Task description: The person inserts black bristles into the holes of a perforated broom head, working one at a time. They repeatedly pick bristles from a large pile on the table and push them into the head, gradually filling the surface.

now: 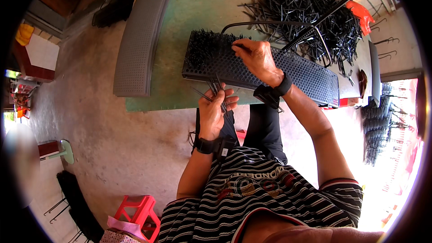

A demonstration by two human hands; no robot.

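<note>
A long black perforated tray (310,78) lies along the table's near edge, rows of round holes showing on its right part. Thin black strips (202,49) stand densely packed in its left part. My left hand (212,112), just below the tray's near edge, is closed around a few thin dark strips (216,91) that poke out between the fingers. Over the tray, beside the packed part, my right hand (258,60) is pinched with its fingertips together. Something dark shows at those fingertips, too small to make out. Both wrists wear black bands.
A big heap of black strips (306,18) covers the table's far right. A black bent-rod frame (274,23) arches over the tray. At left stands a grey perforated panel (139,49). A red stool (139,213) is on the floor at lower left.
</note>
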